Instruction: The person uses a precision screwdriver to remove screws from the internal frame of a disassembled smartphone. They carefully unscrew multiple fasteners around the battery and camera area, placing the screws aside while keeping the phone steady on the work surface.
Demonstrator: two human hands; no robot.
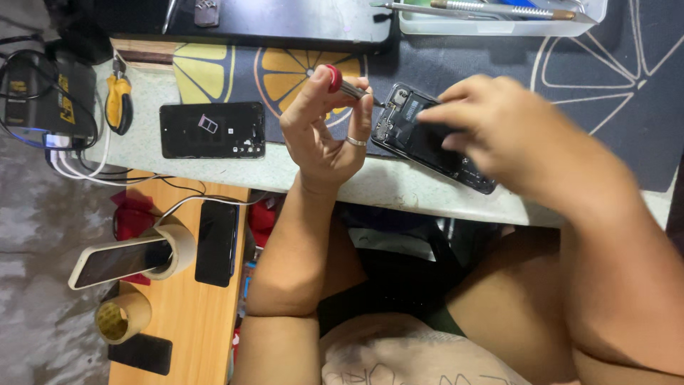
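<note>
Head view. We see an opened phone (434,139) lying tilted near the front edge of the worktop (335,178), back cover off. Its inside is dark and glossy, with small metal parts and a camera block at the upper end; the lower end reaches almost to the worktop's edge.

Our right hand (491,128) lies over the phone's middle, fingers pressing down on it and closed about its sides. Our left hand (324,125) pinches a small screwdriver (349,87) with a red cap, fingers narrow around its metal shaft, the tip touching the phone's upper end. A ring sits on one finger.

Left of the hands, a black back cover (212,130) lies flat on the worktop. Yellow-handled pliers (118,103) rest near the left edge. A white tray (499,21) of tools stands at the far edge.
</note>
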